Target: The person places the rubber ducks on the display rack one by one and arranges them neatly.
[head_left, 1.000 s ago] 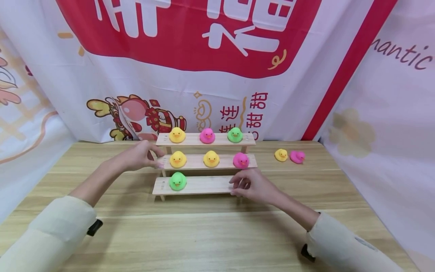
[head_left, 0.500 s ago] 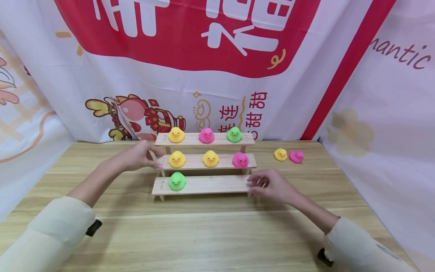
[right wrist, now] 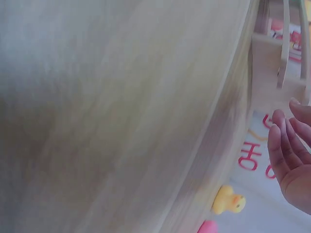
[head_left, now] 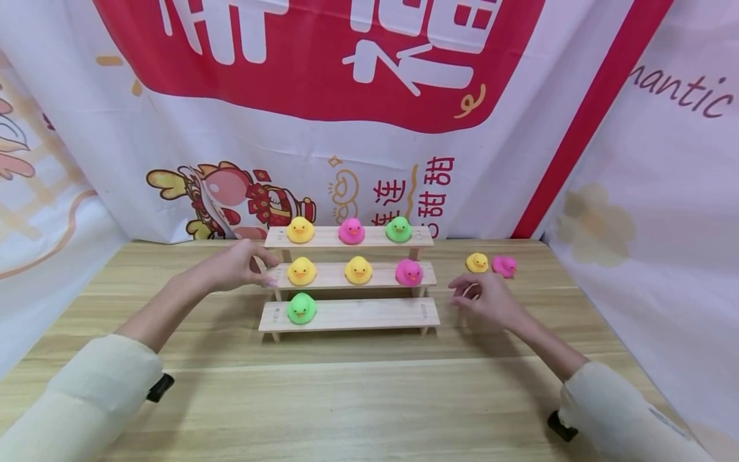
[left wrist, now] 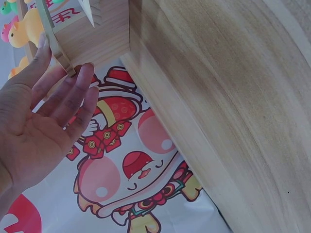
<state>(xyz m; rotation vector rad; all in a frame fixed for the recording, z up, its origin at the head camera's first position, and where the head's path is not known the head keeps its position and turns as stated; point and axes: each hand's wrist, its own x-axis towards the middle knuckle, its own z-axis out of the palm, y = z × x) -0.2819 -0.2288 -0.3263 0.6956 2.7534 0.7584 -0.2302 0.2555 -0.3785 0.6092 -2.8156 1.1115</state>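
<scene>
A three-step wooden display stand point(head_left: 369, 313) carries toy ducks. My left hand point(head_left: 239, 264) pinches the left end of its middle board; in the left wrist view the thumb lies on the board's top and the fingers reach under its edge. My right hand point(head_left: 487, 298) is off the stand's right side, fingers loosely bent with nothing between them. Just behind that hand sit a yellow duck point(head_left: 477, 262) and a pink duck point(head_left: 505, 266) on the table. On the bottom board, one green duck point(head_left: 301, 308) sits near the left end.
The middle board bears two yellow ducks point(head_left: 358, 271) and a pink duck point(head_left: 409, 273). On the top board are a yellow, a pink point(head_left: 351, 231) and a green duck point(head_left: 399, 229). A printed cloth point(head_left: 323, 147) hangs behind the wooden table point(head_left: 346, 404).
My right hand has moved from the right part of the bottom board out to the right and farther back, nearer the two loose ducks. The left hand has kept its grip on the stand.
</scene>
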